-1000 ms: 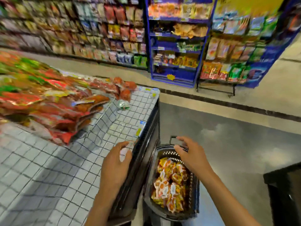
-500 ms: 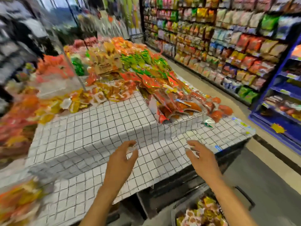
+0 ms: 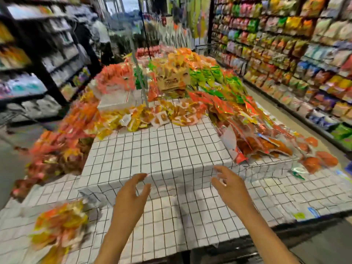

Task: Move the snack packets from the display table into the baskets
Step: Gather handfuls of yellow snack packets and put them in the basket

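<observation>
A display table [image 3: 171, 221] with a white checked cloth fills the view. Small orange and yellow snack packets [image 3: 162, 116] lie in a row across the back of its raised middle step. Red and orange packets [image 3: 253, 134] slope down the right side, and more [image 3: 57, 149] pile on the left. A blurred heap of yellow-orange packets [image 3: 59, 223] sits at the near left. My left hand [image 3: 131, 199] and my right hand [image 3: 230, 185] hover over the cloth in front of the step, fingers loosely spread, holding nothing. No basket is in view.
Shelves packed with snack bags [image 3: 297, 60] line the aisle on the right. Dark shelving [image 3: 38, 60] stands on the left, with a person's back [image 3: 99, 35] beyond it. A cardboard box [image 3: 171, 82] sits on top of the piled packets.
The view has swung left from the basket on the floor to the table. Both hands rose from the basket and table edge to over the cloth, reaching forward.
</observation>
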